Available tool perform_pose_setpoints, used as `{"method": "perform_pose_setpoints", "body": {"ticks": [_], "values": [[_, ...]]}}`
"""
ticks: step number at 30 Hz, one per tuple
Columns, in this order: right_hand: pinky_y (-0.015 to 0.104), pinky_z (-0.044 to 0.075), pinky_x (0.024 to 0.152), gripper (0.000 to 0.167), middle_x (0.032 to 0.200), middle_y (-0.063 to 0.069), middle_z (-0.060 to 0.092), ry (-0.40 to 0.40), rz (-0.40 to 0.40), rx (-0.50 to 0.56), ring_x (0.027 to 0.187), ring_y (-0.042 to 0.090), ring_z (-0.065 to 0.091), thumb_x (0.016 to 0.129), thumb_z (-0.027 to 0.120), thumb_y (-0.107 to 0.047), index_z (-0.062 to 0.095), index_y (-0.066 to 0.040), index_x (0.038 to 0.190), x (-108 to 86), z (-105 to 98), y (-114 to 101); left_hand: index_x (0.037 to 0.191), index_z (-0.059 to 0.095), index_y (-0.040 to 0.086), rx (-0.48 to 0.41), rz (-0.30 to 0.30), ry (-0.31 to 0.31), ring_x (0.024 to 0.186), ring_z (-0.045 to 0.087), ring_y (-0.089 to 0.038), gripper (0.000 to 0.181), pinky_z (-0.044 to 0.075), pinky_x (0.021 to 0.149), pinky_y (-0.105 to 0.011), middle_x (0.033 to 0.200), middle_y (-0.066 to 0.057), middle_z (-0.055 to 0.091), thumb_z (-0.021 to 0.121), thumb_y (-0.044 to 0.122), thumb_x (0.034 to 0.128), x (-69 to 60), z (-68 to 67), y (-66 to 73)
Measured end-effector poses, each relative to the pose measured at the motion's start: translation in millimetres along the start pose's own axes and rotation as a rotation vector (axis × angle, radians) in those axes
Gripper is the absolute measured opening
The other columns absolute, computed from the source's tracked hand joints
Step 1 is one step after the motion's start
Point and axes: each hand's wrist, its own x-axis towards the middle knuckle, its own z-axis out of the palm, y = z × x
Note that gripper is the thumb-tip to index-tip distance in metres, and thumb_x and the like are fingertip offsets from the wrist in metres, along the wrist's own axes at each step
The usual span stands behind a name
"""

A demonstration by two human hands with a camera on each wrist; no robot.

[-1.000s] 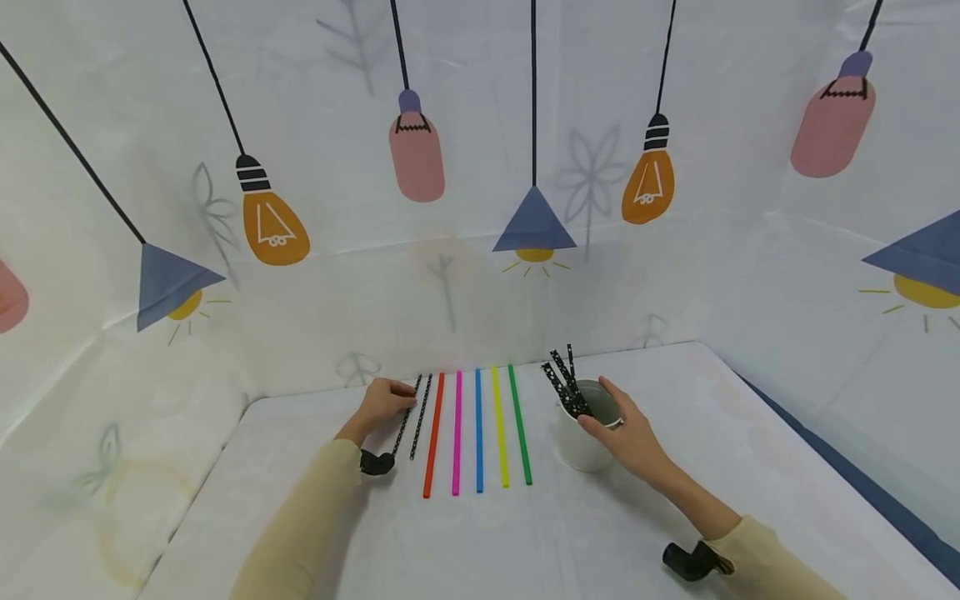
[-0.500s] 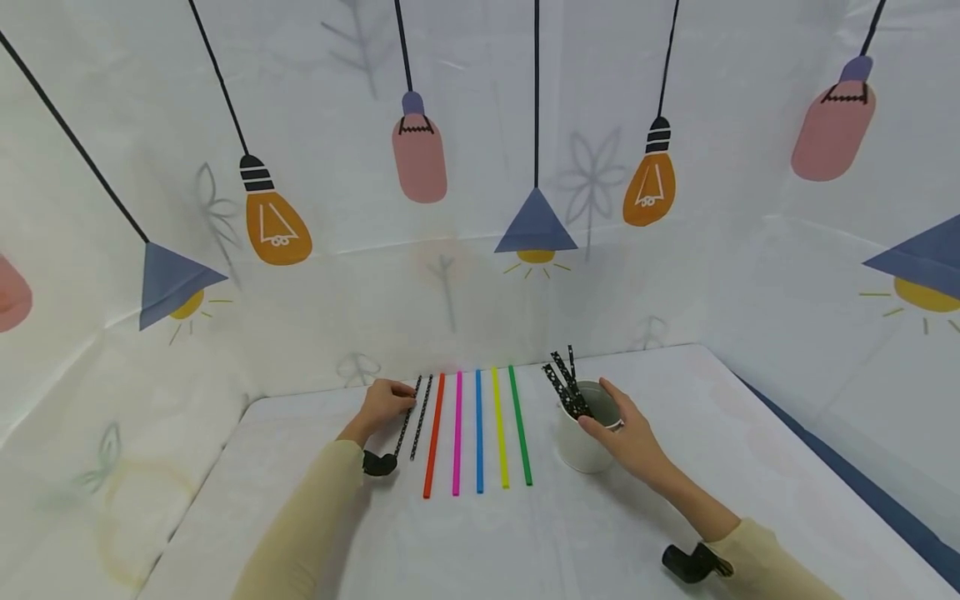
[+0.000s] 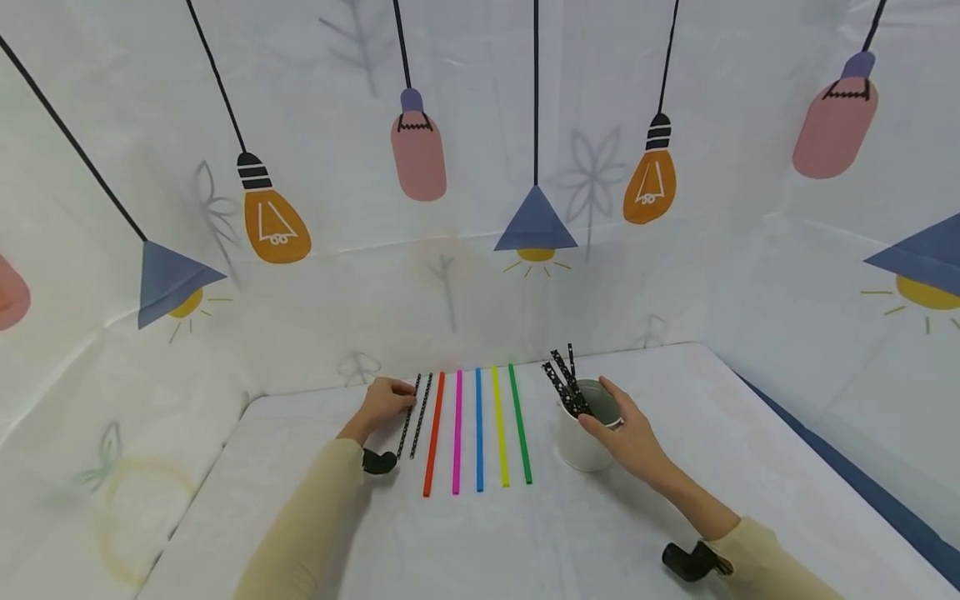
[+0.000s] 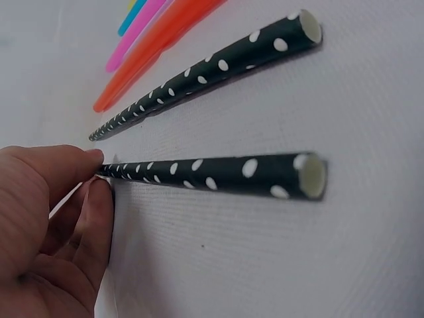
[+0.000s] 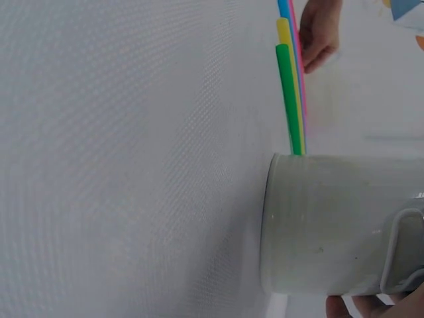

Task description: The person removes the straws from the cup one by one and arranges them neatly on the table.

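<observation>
My left hand pinches the leftmost black straw with white dots between thumb and fingers, on the white table. A second dotted straw lies just to its right, roughly parallel. Further right come a red straw, a pink straw, a blue straw, a yellow straw and a green straw, spaced in a row. With my right hand I grip a small white bucket at its rim. Several dotted straws lean inside it, sticking out above.
Behind the table hangs a white sheet printed with lamps and bulbs. The bucket has a wire handle on its side. A black wrist camera sits by the left cuff, close to the straw's near end.
The near end of the leftmost dotted straw has shifted slightly right, closer to parallel with its neighbour. My right hand and the bucket stay in place.
</observation>
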Motion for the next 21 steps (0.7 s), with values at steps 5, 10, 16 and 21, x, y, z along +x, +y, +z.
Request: {"method": "perform_pose_setpoints", "body": {"ticks": [5,10,16,21], "values": [[0.065,0.024,0.104,0.083,0.156,0.019,0.023,-0.007,0.004,-0.001,0.141,0.043,0.019,0.092,0.065,-0.043,0.022,-0.008,0.154,-0.1,-1.1,-1.3,0.106,0.072,-0.001,-0.002,0.014,0.007,0.081,0.062,-0.019,0.023,0.051,0.069,-0.031,0.098,-0.012,0.069,0.072,0.010,0.0864,-4.7,-2.0,1.8],[0.065,0.023,0.105,0.083,0.156,0.019,0.023,-0.003,0.004,0.000,0.141,0.043,0.018,0.092,0.065,-0.042,0.022,-0.008,0.154,-0.4,-1.7,-1.9,0.106,0.072,0.000,0.012,0.020,-0.008,0.076,0.061,-0.017,0.024,0.051,0.066,-0.030,0.092,-0.008,0.069,0.074,0.010,0.0845,-2.6,-1.5,-0.1],[0.065,0.024,0.105,0.084,0.156,0.019,0.022,-0.004,0.008,0.012,0.141,0.043,0.018,0.092,0.066,-0.043,0.022,-0.009,0.154,0.0,0.2,0.7,0.108,0.072,0.001,0.034,0.001,-0.015,0.081,0.060,-0.018,0.024,0.050,0.070,-0.031,0.097,-0.008,0.069,0.073,0.011,0.0860,0.1,-1.8,-4.1],[0.066,0.024,0.104,0.083,0.156,0.019,0.023,0.000,0.002,0.012,0.141,0.044,0.019,0.092,0.066,-0.042,0.022,-0.007,0.154,-0.9,-0.6,-0.8,0.110,0.071,0.001,0.011,0.020,-0.005,0.086,0.061,-0.019,0.024,0.051,0.074,-0.032,0.103,-0.010,0.068,0.068,0.016,0.0909,-2.9,-3.9,-1.8]]}}
